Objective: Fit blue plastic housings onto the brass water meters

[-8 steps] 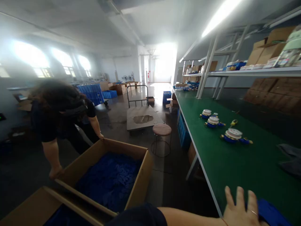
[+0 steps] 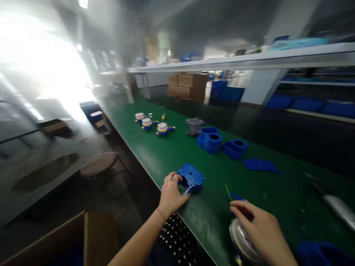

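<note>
Green felt, smooth and flat, covered the long workbench [image 2: 172, 155], and right at its near edge both hands were busy. The right hand [image 2: 260, 229] was curled over a round, glass-faced meter [image 2: 241, 240], fingers wrapped on its top, the rim shiny and blurred at the bench's lip; a thin stick [image 2: 227, 192] poked up just beyond the knuckles. The left hand [image 2: 170, 194] gripped a blue plastic housing [image 2: 191, 179], thumb and fingers closed on its near side, the moulded piece resting on the felt close to the edge. Down at the person's left sat a brown cardboard box [image 2: 91, 236], plain corrugated walls.

Further along lay a flat blue scrap [image 2: 262, 165], then two blue cup-shaped shells [image 2: 235, 148], hollow and round-mouthed, beside a pair of similar blue casings [image 2: 209, 140]. A crumpled grey cloth [image 2: 195, 125] sat just behind them. Beyond that, three small meters [image 2: 151, 123] with white dials and blue bodies stood clustered together. Off the bench, a round stool [image 2: 98, 164] with a worn top stood on the floor. At the far end, stacked cardboard cartons [image 2: 188, 87] sat under a pale shelf [image 2: 249, 61].
</note>
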A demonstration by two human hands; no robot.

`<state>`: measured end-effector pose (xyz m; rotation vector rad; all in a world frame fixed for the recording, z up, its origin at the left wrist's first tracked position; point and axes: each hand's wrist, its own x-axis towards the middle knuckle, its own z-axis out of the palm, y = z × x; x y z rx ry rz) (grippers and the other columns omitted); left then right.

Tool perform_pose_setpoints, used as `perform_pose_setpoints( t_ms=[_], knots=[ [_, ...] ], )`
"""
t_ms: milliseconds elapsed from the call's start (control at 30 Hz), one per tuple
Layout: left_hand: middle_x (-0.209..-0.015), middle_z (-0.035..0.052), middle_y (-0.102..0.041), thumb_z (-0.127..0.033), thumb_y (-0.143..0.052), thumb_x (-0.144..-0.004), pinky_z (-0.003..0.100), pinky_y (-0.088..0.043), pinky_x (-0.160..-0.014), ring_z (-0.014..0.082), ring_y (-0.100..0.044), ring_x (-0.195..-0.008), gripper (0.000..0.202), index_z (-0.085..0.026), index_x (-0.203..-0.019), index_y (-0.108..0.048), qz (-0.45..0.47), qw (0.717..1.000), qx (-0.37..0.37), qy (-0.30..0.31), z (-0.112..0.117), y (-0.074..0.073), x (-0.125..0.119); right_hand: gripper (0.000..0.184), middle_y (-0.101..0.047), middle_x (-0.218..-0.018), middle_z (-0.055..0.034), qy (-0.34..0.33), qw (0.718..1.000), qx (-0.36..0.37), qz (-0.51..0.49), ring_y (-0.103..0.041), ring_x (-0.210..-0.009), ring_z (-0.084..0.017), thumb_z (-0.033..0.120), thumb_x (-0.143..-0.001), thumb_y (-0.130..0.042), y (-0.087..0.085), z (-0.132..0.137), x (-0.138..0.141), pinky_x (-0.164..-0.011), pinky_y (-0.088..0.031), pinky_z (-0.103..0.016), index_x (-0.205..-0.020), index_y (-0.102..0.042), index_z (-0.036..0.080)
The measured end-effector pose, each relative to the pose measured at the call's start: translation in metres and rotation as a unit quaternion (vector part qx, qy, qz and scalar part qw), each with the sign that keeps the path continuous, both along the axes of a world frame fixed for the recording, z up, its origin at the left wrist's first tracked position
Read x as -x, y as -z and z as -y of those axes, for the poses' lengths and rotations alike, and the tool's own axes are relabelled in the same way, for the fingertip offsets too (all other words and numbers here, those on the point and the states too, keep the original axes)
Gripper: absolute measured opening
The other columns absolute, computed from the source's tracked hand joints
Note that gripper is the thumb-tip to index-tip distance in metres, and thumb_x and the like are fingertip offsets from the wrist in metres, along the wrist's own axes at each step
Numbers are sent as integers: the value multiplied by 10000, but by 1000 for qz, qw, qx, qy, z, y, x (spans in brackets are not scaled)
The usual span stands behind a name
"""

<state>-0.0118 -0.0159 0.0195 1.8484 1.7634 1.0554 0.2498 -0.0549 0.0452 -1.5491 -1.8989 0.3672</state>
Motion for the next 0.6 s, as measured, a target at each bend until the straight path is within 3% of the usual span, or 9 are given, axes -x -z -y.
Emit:
perform_pose_setpoints(
  t_ms=[100, 200, 233, 267, 367, 400, 433, 500, 600],
  knots=[
    [-1246, 178, -466, -325, -699, -598, 539, -286, -1062, 361, -417, -1211, 500, -146, -1028, -517, 111, 993, 11, 25, -11, 7, 2, 370, -689, -851, -29, 50, 990, 99, -82, -657, -775, -229, 508, -775, -499, -6, 11, -1, -699, -513, -309, -854, -725, 226],
    [-1232, 147, -519, -497, -605, -728, 491, -422, -968, 310, -529, -1137, 646, -186, -1244, -371, 254, 962, 66, 69, -6, 4, -2, 341, -682, -851, -31, 57, 980, 133, -135, -644, -780, -212, 473, -788, -527, -11, 9, 3, -732, -489, -306, -885, -714, 204],
    [-1243, 144, -528, -514, -580, -744, 458, -457, -937, 297, -550, -1126, 658, -195, -1270, -345, 345, 929, 110, 77, -2, 2, -4, 336, -679, -854, -36, 52, 977, 141, -149, -640, -779, -208, 467, -796, -542, -11, 10, 3, -733, -484, -305, -899, -710, 195],
    [-1248, 151, -536, -521, -580, -735, 428, -477, -915, 295, -561, -1123, 665, -188, -1266, -358, 451, 874, 163, 78, 1, -1, -7, 338, -678, -860, -43, 48, 974, 148, -165, -638, -780, -207, 466, -801, -555, -11, 10, 3, -733, -481, -304, -916, -705, 186],
    [-1223, 185, -566, -509, -630, -673, 398, -498, -859, 347, -569, -1111, 588, -159, -1132, -522, 703, 643, 290, 95, 6, -8, -14, 358, -675, -895, -70, 35, 963, 157, -215, -642, -809, -215, 459, -798, -595, -9, 11, 1, -748, -488, -310, -960, -690, 154],
    [-1211, 192, -577, -506, -616, -693, 396, -503, -833, 363, -577, -1097, 535, -162, -1099, -565, 738, 590, 305, 120, 6, -8, -15, 357, -675, -907, -78, 36, 959, 158, -231, -644, -822, -221, 451, -790, -613, -8, 10, 1, -755, -490, -314, -963, -687, 148],
    [-1215, 190, -582, -497, -587, -731, 396, -504, -820, 373, -580, -1094, 476, -176, -1082, -600, 761, 550, 310, 150, 7, -7, -16, 350, -675, -916, -85, 40, 956, 157, -244, -645, -834, -228, 441, -779, -633, -7, 9, 1, -762, -490, -320, -957, -688, 145],
    [-1242, 181, -579, -467, -535, -795, 410, -490, -866, 377, -565, -1131, 397, -209, -1074, -650, 785, 500, 304, 205, 7, -1, -16, 350, -676, -909, -97, 59, 950, 152, -267, -646, -825, -237, 440, -761, -659, -6, 7, 1, -754, -490, -329, -935, -696, 139],
    [-1322, 211, -520, -469, -476, -840, 459, -402, -1018, 384, -464, -1249, 472, -180, -1173, -645, 793, 465, 279, 277, 10, 13, -15, 432, -677, -873, -113, 90, 940, 135, -301, -644, -780, -229, 496, -760, -638, -2, 3, 0, -712, -498, -321, -961, -690, 117]
  ],
)
